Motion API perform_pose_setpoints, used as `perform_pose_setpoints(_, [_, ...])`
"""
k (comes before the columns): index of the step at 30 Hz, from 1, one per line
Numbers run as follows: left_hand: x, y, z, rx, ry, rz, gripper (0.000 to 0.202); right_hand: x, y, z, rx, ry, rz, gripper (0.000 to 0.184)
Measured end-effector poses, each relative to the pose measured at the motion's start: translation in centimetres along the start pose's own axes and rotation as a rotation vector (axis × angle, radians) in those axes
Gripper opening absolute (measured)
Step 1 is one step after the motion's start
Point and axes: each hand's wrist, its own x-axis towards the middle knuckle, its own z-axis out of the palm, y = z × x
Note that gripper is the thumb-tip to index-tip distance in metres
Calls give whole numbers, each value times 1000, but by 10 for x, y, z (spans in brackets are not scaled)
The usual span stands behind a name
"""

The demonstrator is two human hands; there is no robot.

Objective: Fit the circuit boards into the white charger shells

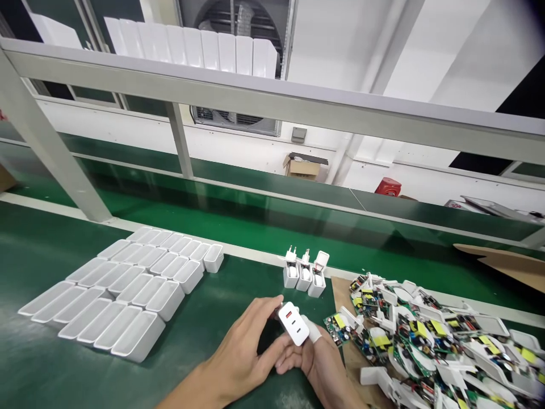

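Observation:
A white USB charger [293,324] is between my two hands, its port face turned up toward me with one red port and two small slots. My left hand [244,341] grips it from the left, with thumb and forefinger at its edges. My right hand [319,363] closes round it from the right and below; a white cover sits on one fingertip. The underside of the charger is hidden. Just beyond my hands stand three white charger housings [304,275] with parts inside, two of them with plug pins pointing up.
Rows of open white housings [140,335] stand on the green table [25,363] at left. To the right, circuit boards with white parts [421,335] are heaped on cardboard [355,363]. A metal rail [272,96] crosses above, beyond the table; white bins [191,48] line up behind it.

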Motion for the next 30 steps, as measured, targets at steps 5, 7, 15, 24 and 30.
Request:
perform_pose_setpoints(5, [-3, -2, 2, 52, -55, -75, 93, 0, 2, -10, -247, 169, -163, 58])
perform_pose_setpoints(7, [-4, -6, 5, 81, -57, -162, 89, -1, 7, -15, -452, 119, -282, 49])
perform_pose_setpoints(15, [27, -61, 0, -122, 141, -563, 74, 16, -2, -36, -844, 444, -618, 52])
perform_pose_setpoints(24, [72, -92, 29, -318, 79, -563, 81, 74, -33, -57, -825, 478, -598, 65])
perform_pose_setpoints(30, [63, -75, 36, -268, 147, -552, 128, 84, -6, -54, -688, 278, -576, 61])
